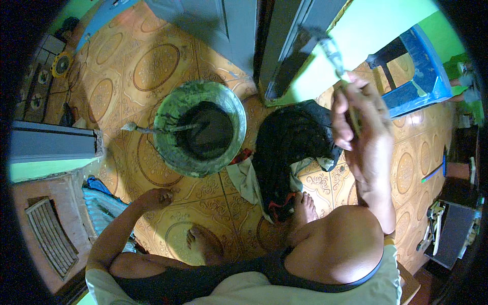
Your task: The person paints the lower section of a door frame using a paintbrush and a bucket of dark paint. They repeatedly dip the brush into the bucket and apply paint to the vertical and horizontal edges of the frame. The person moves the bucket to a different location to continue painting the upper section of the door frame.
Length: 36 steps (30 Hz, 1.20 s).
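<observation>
A paintbrush [331, 53] is gripped by its handle in my right hand [363, 114], raised at the right. Its dark bristles are over the grey-painted door frame [287, 56], beside the light green wall; I cannot tell whether they touch. My left hand [158, 199] hangs low over the tiles with its fingers curled in and nothing showing in them. Ahead of it stands a paint-smeared bucket [170, 157] with dark contents. Across the bucket's left rim lies a second brush [140, 128], its paint-crusted end sticking out.
A heap of black cloth [290, 134] lies on the patterned tile floor [198, 201], near my right foot. A blue plastic stool [424, 94] is at the right by the wall. At the far left stands a fan [62, 64]; blue striped cloth [101, 203] lies below the grey ledge.
</observation>
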### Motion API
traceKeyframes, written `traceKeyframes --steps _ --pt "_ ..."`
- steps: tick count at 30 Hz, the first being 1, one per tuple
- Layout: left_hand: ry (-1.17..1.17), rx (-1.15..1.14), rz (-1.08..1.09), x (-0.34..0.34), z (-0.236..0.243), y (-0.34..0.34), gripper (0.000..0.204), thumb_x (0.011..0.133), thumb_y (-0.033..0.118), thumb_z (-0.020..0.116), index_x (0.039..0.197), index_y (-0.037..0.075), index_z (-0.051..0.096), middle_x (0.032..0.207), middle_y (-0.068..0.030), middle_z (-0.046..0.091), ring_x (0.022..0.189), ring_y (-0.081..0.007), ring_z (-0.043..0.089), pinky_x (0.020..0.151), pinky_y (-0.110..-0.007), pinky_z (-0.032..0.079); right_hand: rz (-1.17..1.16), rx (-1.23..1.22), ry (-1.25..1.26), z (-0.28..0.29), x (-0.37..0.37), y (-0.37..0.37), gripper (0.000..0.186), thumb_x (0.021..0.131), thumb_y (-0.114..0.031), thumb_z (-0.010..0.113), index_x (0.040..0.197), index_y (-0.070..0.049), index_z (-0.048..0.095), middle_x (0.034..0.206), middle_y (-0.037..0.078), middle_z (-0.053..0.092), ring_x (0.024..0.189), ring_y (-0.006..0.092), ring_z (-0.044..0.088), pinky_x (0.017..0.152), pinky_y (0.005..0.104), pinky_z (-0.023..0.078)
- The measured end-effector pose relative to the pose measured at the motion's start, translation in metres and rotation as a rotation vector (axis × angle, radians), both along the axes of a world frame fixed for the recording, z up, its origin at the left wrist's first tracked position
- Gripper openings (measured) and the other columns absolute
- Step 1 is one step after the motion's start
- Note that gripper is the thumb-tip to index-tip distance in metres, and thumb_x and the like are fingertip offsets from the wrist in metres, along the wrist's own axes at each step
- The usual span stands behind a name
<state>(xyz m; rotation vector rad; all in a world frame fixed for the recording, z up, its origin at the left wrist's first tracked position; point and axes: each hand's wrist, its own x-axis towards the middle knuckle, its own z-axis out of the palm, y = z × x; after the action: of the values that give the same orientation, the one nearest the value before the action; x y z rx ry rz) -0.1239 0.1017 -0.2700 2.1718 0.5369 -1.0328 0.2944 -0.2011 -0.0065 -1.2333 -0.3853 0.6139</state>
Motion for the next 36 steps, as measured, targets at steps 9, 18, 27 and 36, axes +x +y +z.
traceKeyframes --steps 9,18,27,36 --pt "-0.055 -0.164 0.26 -0.052 -0.066 0.027 0.03 0.094 0.031 0.059 0.114 0.01 0.066 0.103 -0.014 0.072 0.096 -0.0299 0.069 0.09 -0.042 0.054 -0.101 0.061 -0.368 0.007 0.008 0.016 0.029 0.103 -0.017 0.048 0.125 0.002 0.048 0.083 0.005 0.057 0.05 0.0091 0.045 0.043 0.0217 0.034" --pt "-0.021 -0.039 0.043 0.012 0.007 0.0 0.031 0.096 0.033 0.056 0.115 0.011 0.067 0.103 -0.0146 0.072 0.096 -0.031 0.069 0.089 -0.043 0.054 0.059 -0.193 -0.057 -0.098 -0.002 0.005 0.017 0.106 -0.013 0.041 0.117 -0.001 0.046 0.08 0.005 0.054 0.049 0.0085 0.047 0.039 0.0226 0.036" --pt "0.09 0.013 0.072 0.023 0.024 -0.006 0.037 0.096 0.039 0.057 0.122 0.013 0.064 0.107 -0.016 0.071 0.098 -0.0315 0.068 0.089 -0.043 0.053 -0.066 0.06 -0.401 -0.026 0.007 0.03 0.02 0.106 -0.017 0.043 0.116 0.001 0.046 0.082 0.007 0.057 0.051 0.011 0.051 0.041 0.0216 0.039" --pt "0.035 0.042 -0.034 0.007 -0.012 0.004 0.036 0.095 0.038 0.058 0.121 0.013 0.063 0.112 -0.015 0.07 0.103 -0.0332 0.067 0.092 -0.045 0.052 0.072 -0.228 0.006 -0.101 -0.002 -0.005 0.019 0.106 -0.019 0.042 0.113 -0.002 0.047 0.077 0.007 0.061 0.051 0.0135 0.055 0.042 0.0254 0.044"
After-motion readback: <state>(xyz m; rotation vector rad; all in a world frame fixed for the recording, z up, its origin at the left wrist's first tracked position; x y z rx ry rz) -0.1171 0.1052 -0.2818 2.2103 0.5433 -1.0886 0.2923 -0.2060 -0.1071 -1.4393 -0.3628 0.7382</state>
